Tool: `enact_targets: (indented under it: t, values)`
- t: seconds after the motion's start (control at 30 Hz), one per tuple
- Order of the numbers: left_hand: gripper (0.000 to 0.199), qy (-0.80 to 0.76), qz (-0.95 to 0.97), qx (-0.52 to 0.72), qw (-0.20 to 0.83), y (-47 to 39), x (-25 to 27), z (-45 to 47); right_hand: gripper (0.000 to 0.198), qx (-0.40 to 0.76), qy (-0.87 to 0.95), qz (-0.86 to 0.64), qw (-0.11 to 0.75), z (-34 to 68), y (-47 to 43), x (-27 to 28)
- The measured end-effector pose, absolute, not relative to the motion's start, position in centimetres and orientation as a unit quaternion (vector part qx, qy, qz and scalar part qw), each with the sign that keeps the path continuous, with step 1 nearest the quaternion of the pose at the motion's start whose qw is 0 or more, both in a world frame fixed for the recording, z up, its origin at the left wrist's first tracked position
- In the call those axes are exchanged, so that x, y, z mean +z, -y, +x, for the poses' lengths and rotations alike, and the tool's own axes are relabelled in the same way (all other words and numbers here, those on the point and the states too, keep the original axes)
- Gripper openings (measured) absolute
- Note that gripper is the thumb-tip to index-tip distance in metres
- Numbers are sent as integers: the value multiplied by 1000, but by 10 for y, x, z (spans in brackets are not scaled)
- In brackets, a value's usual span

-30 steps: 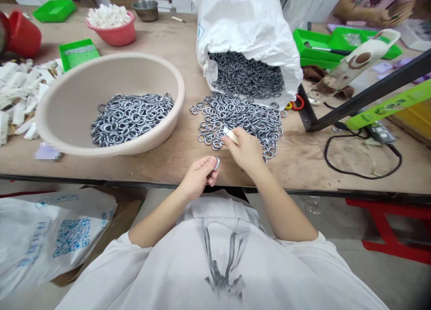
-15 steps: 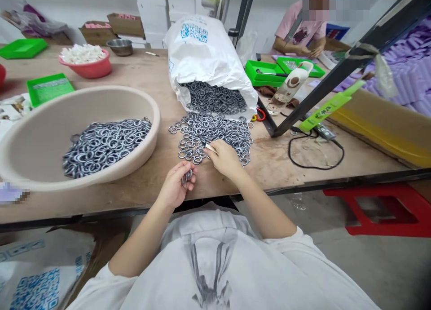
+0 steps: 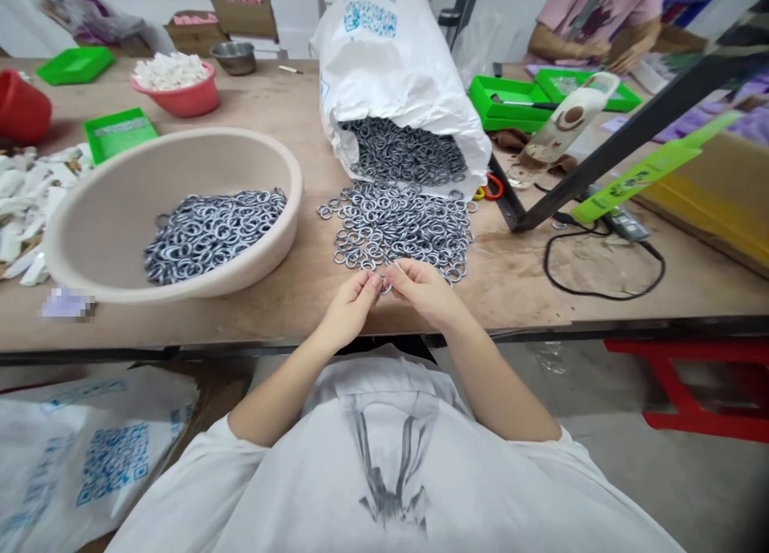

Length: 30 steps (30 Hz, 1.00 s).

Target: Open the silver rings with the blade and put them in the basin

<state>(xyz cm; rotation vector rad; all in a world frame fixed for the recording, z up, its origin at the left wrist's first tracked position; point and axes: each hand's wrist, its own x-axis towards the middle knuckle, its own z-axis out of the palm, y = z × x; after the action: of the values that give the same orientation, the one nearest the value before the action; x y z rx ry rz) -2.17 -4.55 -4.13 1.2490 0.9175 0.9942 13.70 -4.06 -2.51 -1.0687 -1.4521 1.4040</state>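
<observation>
My left hand (image 3: 352, 308) is closed on a grey metal ring (image 3: 385, 288), which shows between the fingertips of both hands. My right hand (image 3: 429, 295) meets it there, its thumb and fingers pinched together; a sliver of a small white strip (image 3: 399, 268) shows at its fingertips. Just beyond both hands lies a heap of loose grey rings (image 3: 408, 224), spilling from the mouth of a white sack (image 3: 396, 64). To the left stands a large beige basin (image 3: 90, 224) partly filled with more rings (image 3: 216, 236). My fingers hide whether the left palm holds other rings.
A slanting dark metal post (image 3: 577, 168) rises on the right, near a green handheld device (image 3: 649, 176) and a black cable (image 3: 601, 298). Green trays (image 3: 508, 120) and a clear bottle (image 3: 565, 124) stand behind. A person in pink (image 3: 592, 24) works at the back right.
My left hand has moved up and inward with the rings to meet my right hand. The right hand has drawn back from the heap. The view has shifted slightly left and down.
</observation>
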Motion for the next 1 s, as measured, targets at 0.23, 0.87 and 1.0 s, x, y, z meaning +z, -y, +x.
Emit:
enact_targets:
  t: [0.23, 0.87, 1.0]
  values:
    - [46, -359, 394, 452, 715, 54, -42, -12, 49, 561, 522, -422, 485, 120, 51, -35]
    - [29, -346, 311, 451, 761, 59, -37, -17, 37, 276, 748, -470, 378, 131, 70, -32]
    - [32, -339, 321, 443, 765, 61, -37, -18, 41, 279, 742, -471, 386, 131, 63, -39]
